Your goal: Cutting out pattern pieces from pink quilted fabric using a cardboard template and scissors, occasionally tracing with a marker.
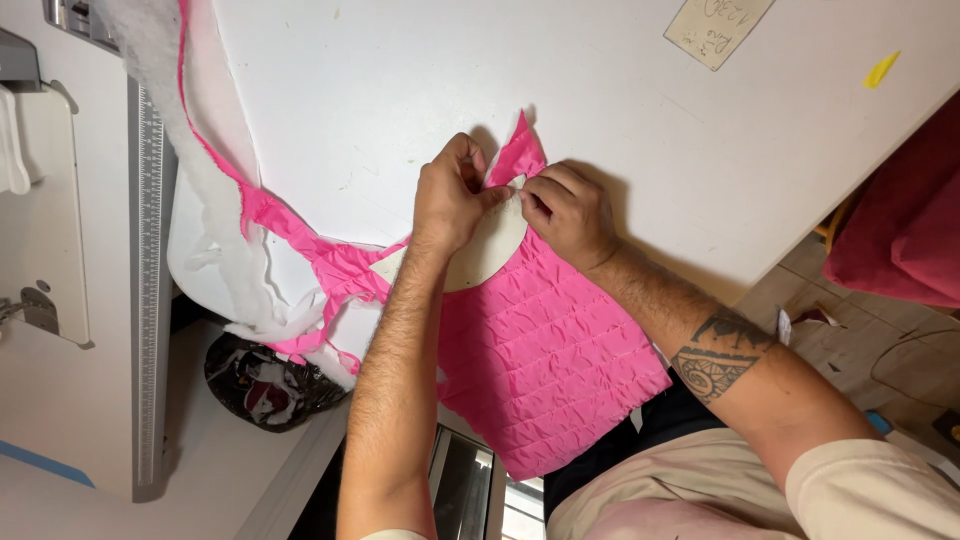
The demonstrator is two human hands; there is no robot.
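Observation:
A bright pink quilted fabric piece [545, 355] lies over the edge of a white table [400, 90]. On top of it rests a cream rounded cardboard template [485, 250]. My left hand [452, 195] pinches the template's far edge together with the pink fabric. My right hand [572, 210] pinches the same edge just beside it, fingertips nearly touching the left hand's. A pointed pink fabric corner [520, 150] sticks out past both hands.
A long strip of pink fabric with white wadding [215, 200] trails to the left. A sewing machine [45, 250] and a grey ruler [150, 260] stand at the left. A paper note [715, 28] and a yellow scrap [880, 70] lie far right. A dark bag [265, 385] sits below.

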